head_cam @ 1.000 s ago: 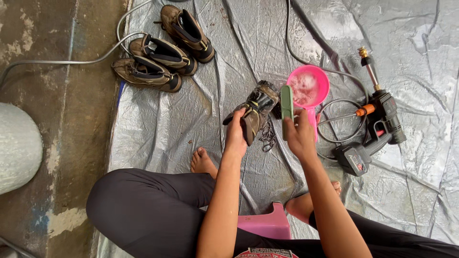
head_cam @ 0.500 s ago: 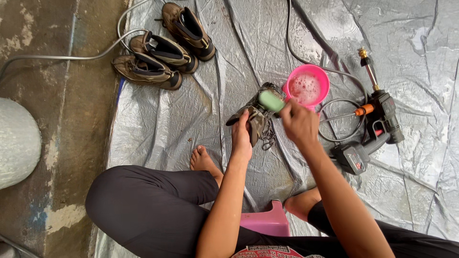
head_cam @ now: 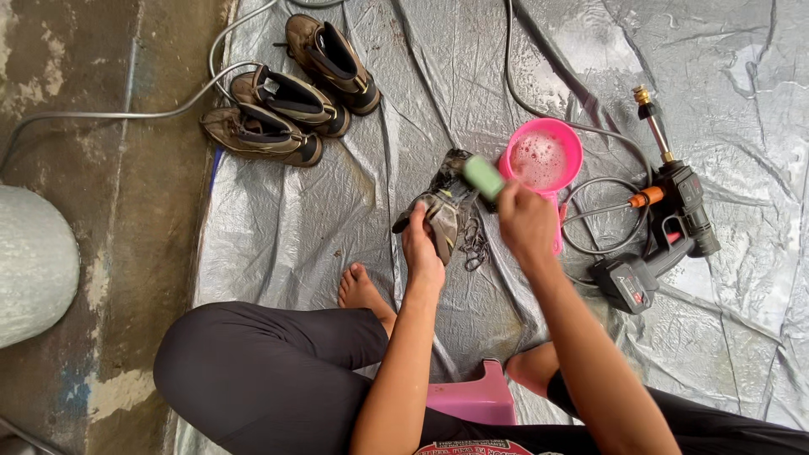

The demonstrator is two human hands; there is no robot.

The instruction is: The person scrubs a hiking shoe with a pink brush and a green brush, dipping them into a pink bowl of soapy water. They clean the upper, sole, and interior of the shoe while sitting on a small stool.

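Observation:
My left hand point(head_cam: 420, 241) grips a muddy brown boot point(head_cam: 444, 199) by its ankle end, holding it just above the grey tarp point(head_cam: 337, 202). My right hand point(head_cam: 524, 221) is closed on a green scrubbing brush point(head_cam: 484, 176), whose head rests against the boot's upper side near the toe. A pink dipper point(head_cam: 541, 157) holding soapy water sits just right of the boot. The boot's dark laces point(head_cam: 474, 244) dangle below it.
Three more brown boots point(head_cam: 291, 93) lie at the tarp's top left, beside a grey hose point(head_cam: 126, 112). A black cordless pressure washer gun point(head_cam: 666, 221) with a coiled hose lies to the right. I sit on a pink stool point(head_cam: 474, 396), my bare foot point(head_cam: 361, 286) on the tarp.
My right hand brought the brush from upright beside the boot onto the boot's upper side, then shifted it slightly right. The boot turned a little in my left hand.

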